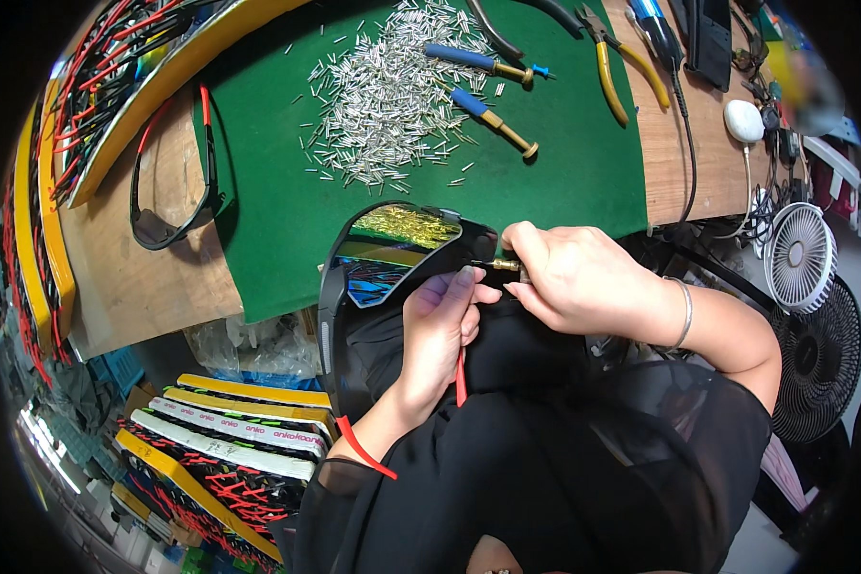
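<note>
A pair of wraparound sunglasses (392,251) with a black frame, a mirrored lens and red temple tips is held over my lap. My left hand (435,325) is closed, thumb and fingers pinching the sunglasses near a hinge. My right hand (584,277) is wrapped round a small brass-coloured screwdriver (507,265), its thin dark tip meeting the frame by my left fingertips. The handle is mostly hidden in the right palm. Whether a screw or pin sits at the tip is too small to tell.
Beyond my hands, a green mat (268,239) bears a pile of small metal pins (392,105), two blue-handled tools (483,120) and yellow-handled cutters (605,72). Other sunglasses (167,230) lie at left. Boxes of frames (210,478) stand lower left; a white fan (800,256) is at right.
</note>
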`<state>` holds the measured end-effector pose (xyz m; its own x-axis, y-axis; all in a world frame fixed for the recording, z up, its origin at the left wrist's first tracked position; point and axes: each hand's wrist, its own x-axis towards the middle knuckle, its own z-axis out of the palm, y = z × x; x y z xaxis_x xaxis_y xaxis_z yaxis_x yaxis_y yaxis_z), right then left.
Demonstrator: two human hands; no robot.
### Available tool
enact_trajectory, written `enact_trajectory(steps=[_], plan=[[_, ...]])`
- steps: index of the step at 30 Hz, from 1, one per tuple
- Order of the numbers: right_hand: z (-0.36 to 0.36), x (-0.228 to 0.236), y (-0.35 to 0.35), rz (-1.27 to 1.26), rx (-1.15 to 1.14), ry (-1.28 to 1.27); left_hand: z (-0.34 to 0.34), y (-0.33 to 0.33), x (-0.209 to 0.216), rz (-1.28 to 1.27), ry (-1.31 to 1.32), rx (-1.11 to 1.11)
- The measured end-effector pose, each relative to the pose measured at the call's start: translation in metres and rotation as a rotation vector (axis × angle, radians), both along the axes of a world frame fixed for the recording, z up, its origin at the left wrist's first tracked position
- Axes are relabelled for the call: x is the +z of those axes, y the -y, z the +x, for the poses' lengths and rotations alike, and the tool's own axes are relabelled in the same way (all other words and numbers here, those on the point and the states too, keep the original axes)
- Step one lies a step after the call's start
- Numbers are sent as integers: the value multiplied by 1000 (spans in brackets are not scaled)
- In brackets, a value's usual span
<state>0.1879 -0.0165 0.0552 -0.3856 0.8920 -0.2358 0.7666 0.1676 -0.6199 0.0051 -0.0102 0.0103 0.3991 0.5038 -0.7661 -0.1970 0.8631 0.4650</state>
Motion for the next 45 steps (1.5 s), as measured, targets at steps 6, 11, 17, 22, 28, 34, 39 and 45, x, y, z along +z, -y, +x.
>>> enact_trajectory(steps=[6, 11, 17, 22, 28, 34, 39, 45], plan=[[-1, 1, -4, -10, 13, -33, 0, 0, 0, 10, 1, -26], [-5, 0, -1, -19, -16, -45, 1, -4, -2, 8, -55, -100], [-9, -2, 4, 44, -50, -38, -4, -5, -6, 34, 35, -112], [-9, -1, 8, 75, -52, 10, -2, -6, 0, 26, 32, -76], [22, 28, 11, 15, -24, 91, -16, -13, 24, 113, 90, 5], [50, -13, -24, 476, -374, 538, -2, -23, 49, 164, 78, -93], [18, 26, -19, 509, -253, 63, -10, -25, 42, 247, 5, -122], [-17, 8, -41, 320, -268, -471, -1, -24, 38, 344, 59, -72]])
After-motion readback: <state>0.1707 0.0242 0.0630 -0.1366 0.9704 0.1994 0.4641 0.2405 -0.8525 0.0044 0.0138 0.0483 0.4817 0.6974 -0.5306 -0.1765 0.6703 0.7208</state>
